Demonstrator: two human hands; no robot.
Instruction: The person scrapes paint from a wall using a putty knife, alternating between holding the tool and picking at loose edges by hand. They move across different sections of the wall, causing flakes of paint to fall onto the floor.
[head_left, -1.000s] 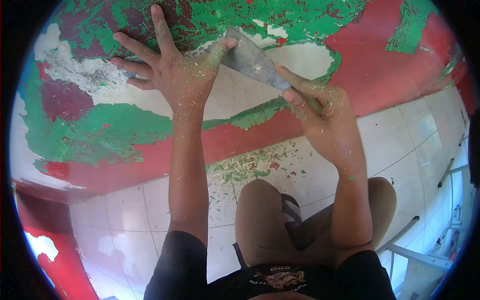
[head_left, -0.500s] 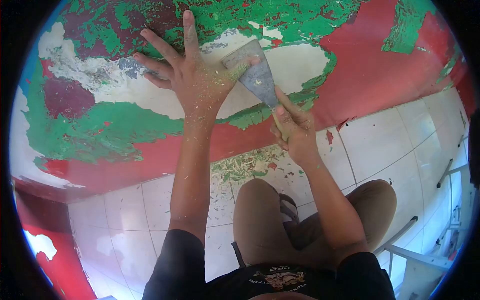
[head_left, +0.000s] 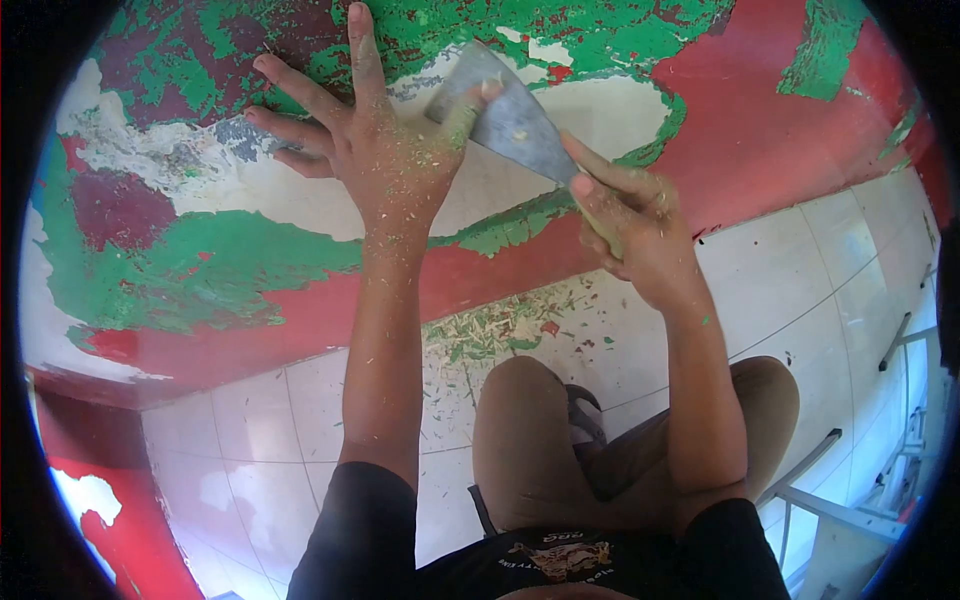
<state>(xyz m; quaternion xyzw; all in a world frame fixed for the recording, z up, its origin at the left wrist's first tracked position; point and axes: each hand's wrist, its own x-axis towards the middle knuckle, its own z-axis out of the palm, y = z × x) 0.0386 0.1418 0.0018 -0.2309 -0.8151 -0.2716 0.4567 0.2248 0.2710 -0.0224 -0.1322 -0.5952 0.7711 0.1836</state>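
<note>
- Moved since half a second ago: right hand (head_left: pixel 645 225), outward to the right and slightly up; scraper (head_left: pixel 520 138), turned with it to a flatter slant; left hand (head_left: pixel 395 165), shifted only slightly.
- Right hand: wrapped around the handle (head_left: pixel 607 222), with thumb and forefinger reaching forward to the narrow neck of the blade.
- Left hand: fingers spread well apart, up and to the left of the right hand; thumb laid on the broad end of the blade, not wrapped around it; contact of the other fingers with the wall (head_left: pixel 720 120) not possible to tell.
- Scraper: slanted between both hands, over the pale patch (head_left: pixel 620 115) of the wall; contact of the edge unclear.
- Probable handling: light enough for one hand; blade thin and stiff, perhaps springing a little near the broad edge; hardly fragile.
- Possible slip: flecks and dust on the left hand, likely to loosen thumb pressure on smooth metal.
- Best hold: handle deep in the right palm, forefinger along the neck; left thumb flat on the face, clear of the edge.
- Loose flakes (head_left: pixel 490 330): on the floor (head_left: pixel 780 270), below and left of the right hand.
</note>
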